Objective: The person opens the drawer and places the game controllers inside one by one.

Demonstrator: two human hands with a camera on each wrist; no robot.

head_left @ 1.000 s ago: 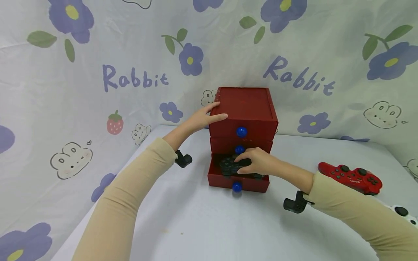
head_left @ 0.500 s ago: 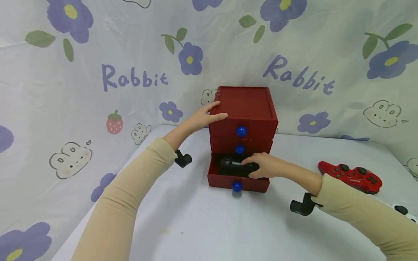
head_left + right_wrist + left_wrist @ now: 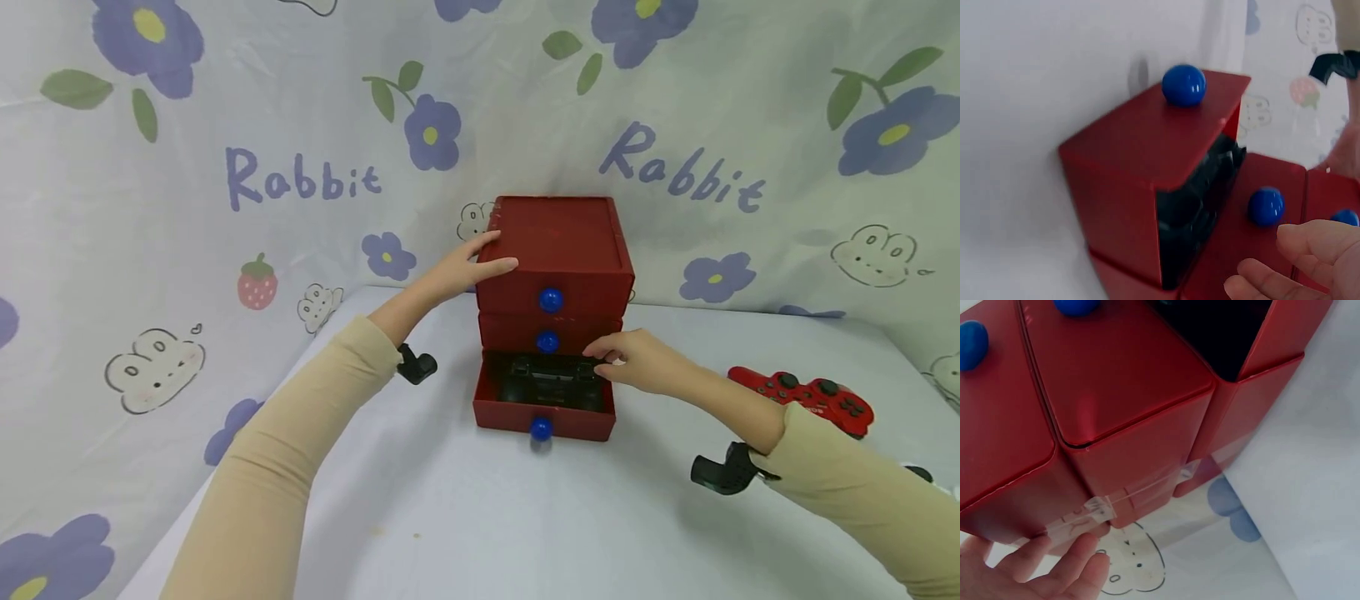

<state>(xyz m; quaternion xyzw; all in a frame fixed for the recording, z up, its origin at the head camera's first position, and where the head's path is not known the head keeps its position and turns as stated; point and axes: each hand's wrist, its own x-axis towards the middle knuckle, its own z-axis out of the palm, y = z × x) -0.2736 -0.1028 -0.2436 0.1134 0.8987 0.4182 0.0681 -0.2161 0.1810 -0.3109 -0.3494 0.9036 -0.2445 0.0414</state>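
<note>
The black plastic gamepad (image 3: 553, 386) lay in the open red box-shaped drawer (image 3: 506, 415), seemingly stowed; the loose-fingered right hand (image 3: 637, 360) and straight-fingered left hand (image 3: 463, 271) gripped nothing. A closing push seemed due.

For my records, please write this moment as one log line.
left hand: touches red cabinet | right hand: near bottom drawer, holds nothing | bottom drawer: open, black controller inside
</note>
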